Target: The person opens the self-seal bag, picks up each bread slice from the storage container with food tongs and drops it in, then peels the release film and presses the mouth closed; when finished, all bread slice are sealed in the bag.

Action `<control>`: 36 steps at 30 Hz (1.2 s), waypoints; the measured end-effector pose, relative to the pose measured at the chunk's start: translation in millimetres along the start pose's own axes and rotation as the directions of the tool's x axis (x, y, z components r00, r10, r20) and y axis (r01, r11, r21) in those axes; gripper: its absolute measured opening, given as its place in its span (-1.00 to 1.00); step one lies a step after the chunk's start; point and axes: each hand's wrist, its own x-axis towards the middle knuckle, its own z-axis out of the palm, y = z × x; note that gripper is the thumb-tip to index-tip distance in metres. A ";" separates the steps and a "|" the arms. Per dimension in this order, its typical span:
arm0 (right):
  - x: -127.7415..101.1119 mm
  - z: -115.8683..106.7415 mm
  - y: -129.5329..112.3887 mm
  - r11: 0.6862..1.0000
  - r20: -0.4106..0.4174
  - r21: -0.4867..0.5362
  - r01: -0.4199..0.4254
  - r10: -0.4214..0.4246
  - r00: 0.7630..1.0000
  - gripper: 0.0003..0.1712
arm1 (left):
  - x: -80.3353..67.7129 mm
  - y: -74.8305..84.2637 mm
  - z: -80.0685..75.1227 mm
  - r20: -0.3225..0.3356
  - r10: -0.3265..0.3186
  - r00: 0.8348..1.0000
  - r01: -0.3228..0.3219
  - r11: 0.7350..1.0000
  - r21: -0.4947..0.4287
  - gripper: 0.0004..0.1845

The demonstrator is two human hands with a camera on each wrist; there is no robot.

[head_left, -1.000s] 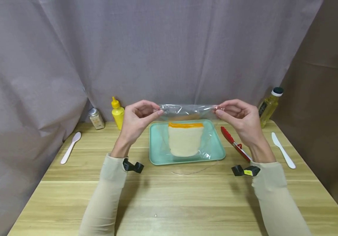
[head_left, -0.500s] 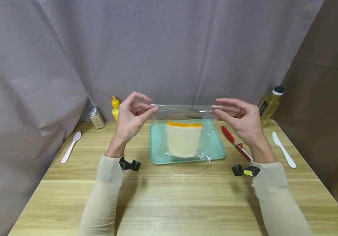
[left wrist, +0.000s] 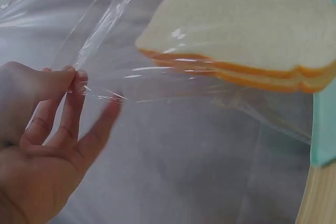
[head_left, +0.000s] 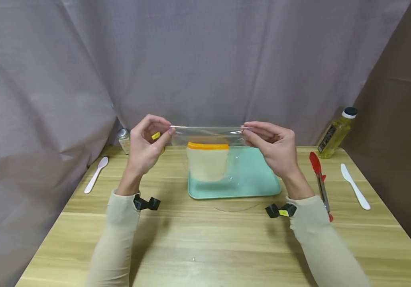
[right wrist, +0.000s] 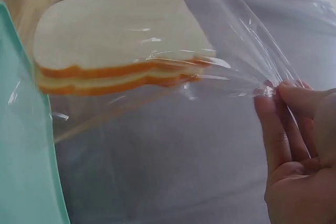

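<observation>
Between my hands, near the back of the table, hangs a clear plastic bag (head_left: 205, 132). My left hand (head_left: 146, 145) pinches one upper corner between thumb and fingertips, and my right hand (head_left: 275, 147) pinches the other. The bag's top edge is stretched straight. Inside it sit two stacked bread slices (head_left: 207, 165) with orange crust, the crust side up. The bread appears raised in front of a mint green tray (head_left: 257, 175), overlapping its left part. Both wrist views show the two bread slices (left wrist: 241, 24) through the shiny film, and the tray's edge (right wrist: 50, 140) beside it.
Red-handled tongs (head_left: 319, 179), a white knife (head_left: 354, 186) and an oil bottle (head_left: 334, 135) are on the right. On the left are a white spoon (head_left: 96, 175), a shaker jar (head_left: 124, 139) and a yellow squeeze bottle (head_left: 156, 136) mostly behind my left hand. A thin curved strand (head_left: 235, 210) lies before the tray.
Both hands have moved left with the bag, and the bread has come up off the tray. The tongs lie farther right and at a steeper angle. My view has turned slightly left.
</observation>
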 end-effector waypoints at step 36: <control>0.2 168.9 150.2 0.718 -0.050 -0.274 -0.640 0.654 0.755 -0.42 | -29.9 -124.1 -110.0 -0.196 -0.528 0.826 0.524 0.593 0.611 -0.75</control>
